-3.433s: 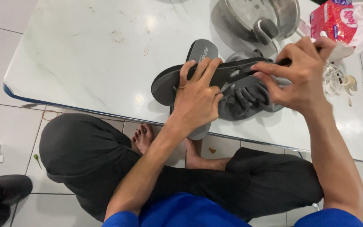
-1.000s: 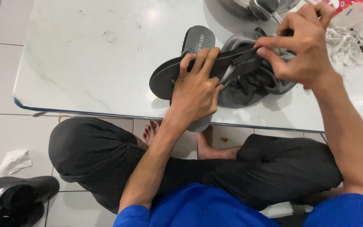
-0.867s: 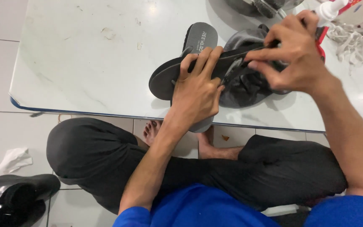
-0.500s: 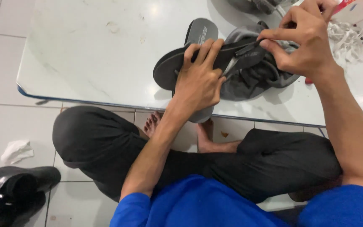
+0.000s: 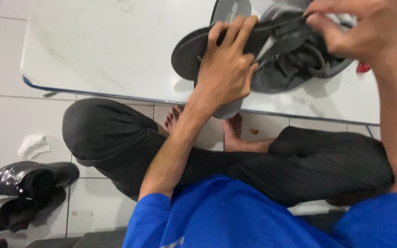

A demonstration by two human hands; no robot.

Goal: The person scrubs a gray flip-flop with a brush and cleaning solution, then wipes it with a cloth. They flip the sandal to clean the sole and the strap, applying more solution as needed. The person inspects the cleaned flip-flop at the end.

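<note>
My left hand (image 5: 226, 69) grips a dark grey insole (image 5: 189, 46) from above, thumb underneath, over the near edge of a white marble table (image 5: 106, 50). My right hand (image 5: 354, 27) pinches the insole's other end at the top right. Below the insole lies a grey lace-up shoe (image 5: 299, 69) on the table. A second grey insole (image 5: 228, 105) lies lengthwise under my left hand and sticks out over the table's edge.
I sit cross-legged on a white tiled floor (image 5: 5, 119), in dark trousers (image 5: 116, 138), bare feet under the table. A pair of shiny black shoes (image 5: 19, 183) lies at the lower left, with a crumpled white tissue (image 5: 33, 146) beside them. A small red thing (image 5: 363, 68) shows by the grey shoe.
The view has tipped down and closer, so the table's far part left the frame. Both hands keep their hold on the insole over the grey shoe.
</note>
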